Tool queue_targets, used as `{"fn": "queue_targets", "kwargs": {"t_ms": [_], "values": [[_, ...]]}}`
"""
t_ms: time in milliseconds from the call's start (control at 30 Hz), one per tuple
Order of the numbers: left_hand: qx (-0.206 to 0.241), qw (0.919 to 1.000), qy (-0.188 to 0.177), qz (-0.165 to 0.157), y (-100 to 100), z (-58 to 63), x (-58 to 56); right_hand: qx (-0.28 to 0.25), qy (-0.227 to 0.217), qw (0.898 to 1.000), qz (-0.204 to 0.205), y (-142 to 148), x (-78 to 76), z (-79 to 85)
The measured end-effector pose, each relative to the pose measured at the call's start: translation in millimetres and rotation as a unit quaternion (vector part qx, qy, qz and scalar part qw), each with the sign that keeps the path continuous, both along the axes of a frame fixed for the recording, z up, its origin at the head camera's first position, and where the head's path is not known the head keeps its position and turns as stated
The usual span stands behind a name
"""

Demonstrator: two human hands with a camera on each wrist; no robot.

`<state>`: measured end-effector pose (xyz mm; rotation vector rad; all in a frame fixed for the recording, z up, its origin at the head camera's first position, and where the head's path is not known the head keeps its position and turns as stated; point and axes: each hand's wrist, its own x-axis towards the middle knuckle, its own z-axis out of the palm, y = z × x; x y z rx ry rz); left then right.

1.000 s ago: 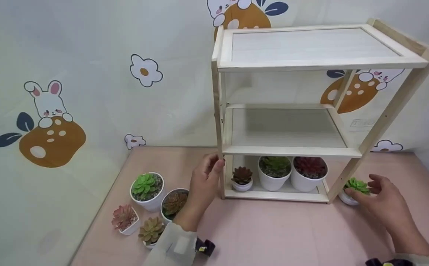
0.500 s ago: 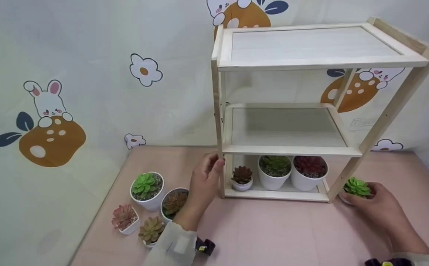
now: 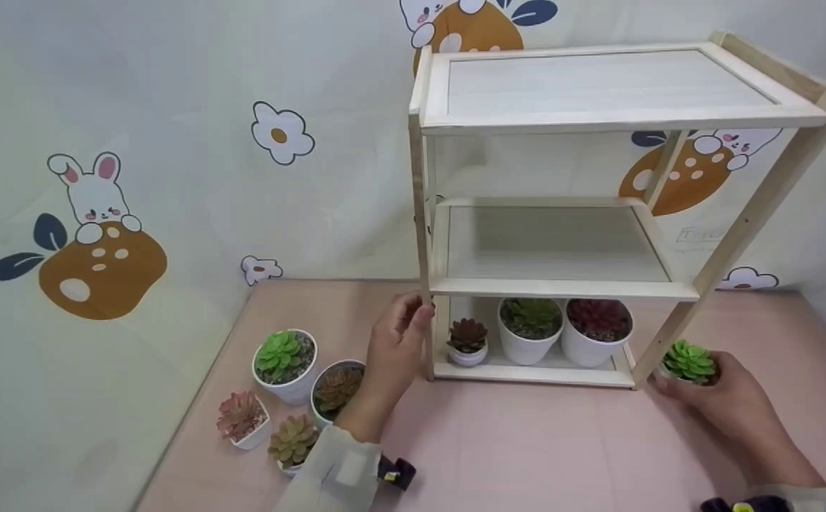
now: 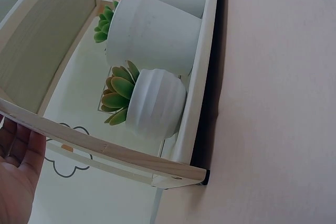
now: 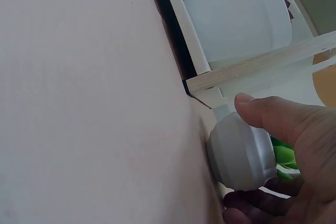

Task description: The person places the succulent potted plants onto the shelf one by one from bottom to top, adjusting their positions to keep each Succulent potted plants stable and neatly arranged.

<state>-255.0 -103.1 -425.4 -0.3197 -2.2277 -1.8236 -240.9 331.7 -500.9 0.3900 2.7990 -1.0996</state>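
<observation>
A three-tier wooden shelf (image 3: 562, 290) stands on the pink tabletop. My left hand (image 3: 400, 341) holds its left front post, thumb at the front edge; in the left wrist view the fingers (image 4: 23, 148) reach behind the post. Just outside the right post, my right hand (image 3: 729, 398) grips a small white pot with a bright green succulent (image 3: 690, 361). In the right wrist view the thumb lies on one side of the ribbed pot (image 5: 241, 153) and the fingers curl at the other, partly hidden. The pot is low, close over the tabletop.
On the bottom tier stand a small brown succulent (image 3: 468, 338), a green one in a larger pot (image 3: 528, 345) and a dark red one (image 3: 597, 334). Several potted succulents, including a green one (image 3: 284, 363) and a pink one (image 3: 242, 419), are left of the shelf. A patterned wall covering (image 3: 192, 213) hangs behind.
My right hand has come down from above and beside the small green succulent, and its thumb and fingers have closed around the pot. The left hand stays at the post.
</observation>
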Motion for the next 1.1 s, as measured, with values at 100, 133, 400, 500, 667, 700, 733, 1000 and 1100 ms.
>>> {"fn": "queue_targets", "kwargs": {"t_ms": [100,133,400,500,667,700,733,1000,1100], "values": [[-0.002,1.0,-0.002,-0.002,0.0,-0.3,-0.2,-0.008,0.0,1.0,-0.003,0.2,-0.3,-0.9],[-0.002,1.0,-0.001,-0.002,0.1,-0.2,-0.1,-0.01,0.0,1.0,-0.005,0.2,-0.3,-1.2],[-0.004,1.0,0.004,-0.002,0.1,-0.3,-0.3,-0.032,0.007,0.999,-0.022,-1.3,-1.6,-5.0],[-0.003,1.0,0.005,-0.002,0.2,-0.2,-0.4,-0.033,0.017,0.999,-0.024,-2.1,-1.5,-7.0],[-0.004,1.0,0.006,-0.001,0.2,-0.4,-0.4,-0.036,0.025,0.999,-0.03,-3.9,-1.2,-8.9],[-0.008,0.9999,0.007,0.0,0.2,-0.6,-0.4,-0.038,0.025,0.998,-0.032,-4.2,-1.2,-9.0],[-0.011,0.9999,0.008,0.002,0.3,-0.8,-0.4,-0.037,0.026,0.998,-0.032,-4.5,-1.3,-9.1],[-0.031,0.9994,0.004,0.011,0.7,-1.8,-0.5,-0.033,0.028,0.999,-0.034,-5.5,-1.4,-8.1],[-0.034,0.9993,-0.001,0.014,0.6,-2.2,-0.7,-0.042,0.034,0.998,-0.037,-5.9,-1.3,-7.1]]}}
